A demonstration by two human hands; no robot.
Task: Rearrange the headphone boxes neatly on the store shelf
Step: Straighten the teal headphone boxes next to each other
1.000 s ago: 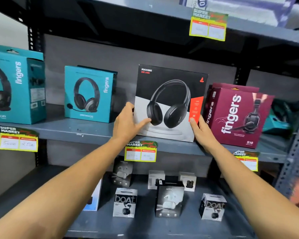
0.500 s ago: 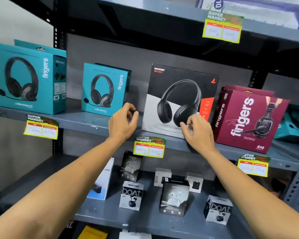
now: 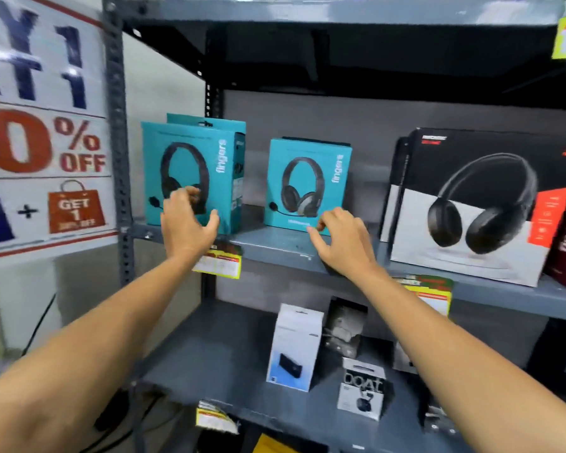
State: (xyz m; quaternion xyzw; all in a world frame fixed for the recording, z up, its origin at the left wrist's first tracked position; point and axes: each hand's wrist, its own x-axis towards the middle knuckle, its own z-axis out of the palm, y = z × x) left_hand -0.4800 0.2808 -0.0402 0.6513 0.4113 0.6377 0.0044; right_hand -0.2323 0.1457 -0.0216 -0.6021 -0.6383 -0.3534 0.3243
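Shop: price-tagged shelf (image 3: pixel 275 246), discount poster (image 3: pixel 43 142)

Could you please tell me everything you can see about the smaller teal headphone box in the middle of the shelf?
The smaller teal box looks like printed cardboard, showing a black and grey headset with a boom microphone and the word "fingers" running up its right edge. It stands upright on the grey metal shelf, its front turned slightly left, with another box partly hidden behind it. It sits between the larger teal box and the black-and-white box, apart from both. The right hand reaches its lower right corner, fingers open; contact is unclear.
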